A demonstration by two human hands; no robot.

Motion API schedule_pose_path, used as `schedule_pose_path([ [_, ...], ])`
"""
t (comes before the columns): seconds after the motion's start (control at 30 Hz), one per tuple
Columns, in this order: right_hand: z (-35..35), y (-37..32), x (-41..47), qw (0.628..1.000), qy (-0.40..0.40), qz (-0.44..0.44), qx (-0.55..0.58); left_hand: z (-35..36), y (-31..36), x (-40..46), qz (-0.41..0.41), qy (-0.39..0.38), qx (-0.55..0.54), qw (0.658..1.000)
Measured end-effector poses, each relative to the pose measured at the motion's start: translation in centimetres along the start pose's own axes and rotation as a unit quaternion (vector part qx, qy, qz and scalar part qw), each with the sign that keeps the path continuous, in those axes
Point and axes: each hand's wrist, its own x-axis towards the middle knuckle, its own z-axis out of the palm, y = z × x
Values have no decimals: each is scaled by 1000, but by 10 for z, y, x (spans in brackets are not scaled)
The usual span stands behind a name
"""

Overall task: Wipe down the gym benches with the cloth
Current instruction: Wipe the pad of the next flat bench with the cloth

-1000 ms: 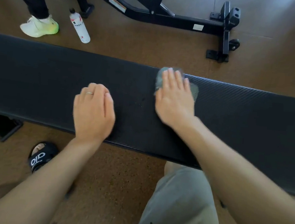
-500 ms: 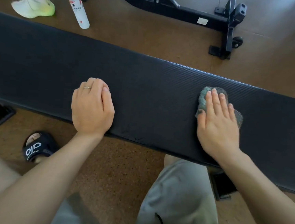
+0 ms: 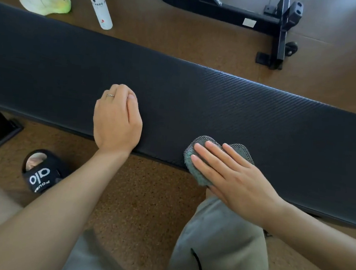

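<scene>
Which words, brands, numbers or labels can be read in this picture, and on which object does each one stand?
"alo": white letters on the black slide sandal; smaller white letters below them are cut off.
White plastic bottle: red and dark print, too blurred to read.
Black metal equipment frame: white stickers, too small to read.

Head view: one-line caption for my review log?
Right hand presses cloth flat at bench near edge; left hand rests on the pad.
</scene>
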Motion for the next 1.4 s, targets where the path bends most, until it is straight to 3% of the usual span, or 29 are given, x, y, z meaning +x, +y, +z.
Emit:
schedule_pose_path([
  [0.23,-8,-49,111,997,44,-52,18,-2,-5,5,-28,27,-54,998],
  [0.37,-6,-30,71,999,22,-17,19,-1,-3,2,-25,19,-47,998],
  [0.5,4,13,-18,986,7,160,53,0,-3,1,-19,14,-44,999],
  [0.6,7,17,-32,911,16,396,113,0,-3,0,-7,12,-39,999],
  [0.67,4,-2,0,869,48,479,116,0,-1,0,-5,12,-37,999],
  [0.73,-1,-31,48,891,79,429,130,1,0,1,-3,9,-30,1000],
  [0.83,-15,-74,99,955,55,244,161,1,0,1,5,9,-31,999],
  [0.93,-14,-49,90,969,59,181,157,-1,1,1,-1,10,-25,1000],
  [1.03,4,29,41,944,70,302,115,0,2,2,-3,7,-27,1000],
  [1.1,6,75,11,897,25,417,142,0,2,1,-7,6,-22,1000],
  [1.17,3,88,14,847,-9,500,179,0,3,1,-8,4,-15,1000],
  [1.23,0,66,51,847,15,508,159,1,3,2,-6,0,-10,1000],
  [1.3,-3,29,101,900,59,406,145,1,5,2,-5,0,-4,1000],
  [1.4,-18,-23,151,969,41,191,153,1,3,2,3,-1,1,1000],
])
